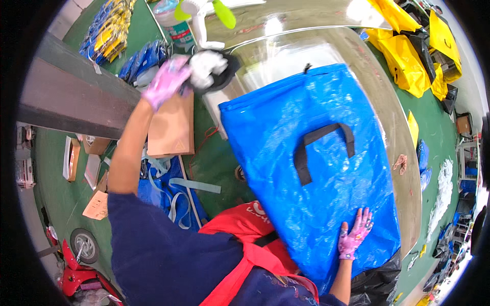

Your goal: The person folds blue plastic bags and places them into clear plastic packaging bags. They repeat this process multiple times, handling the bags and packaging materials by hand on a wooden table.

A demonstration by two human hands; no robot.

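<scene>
With right grip (356,233) spread wide, pressing flat on the big blue bag (265,143) on the worktop (407,204), near the bag's lower right corner. On the bag, a black handle (302,169). With left grip (173,77), up by a round black bowl (224,80) with crumpled white stuff (204,69) in it; cannot tell if holding or just touching. Left of the bag, a brown box (171,127). Off to the right, yellow bags (408,69). Up top, a fan with green blades (224,14).

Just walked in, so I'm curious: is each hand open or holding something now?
Left hand: at a black bowl with white material; blur hides whether it grips.
Right hand: open, fingers spread on the blue handled bag, holding nothing.
</scene>
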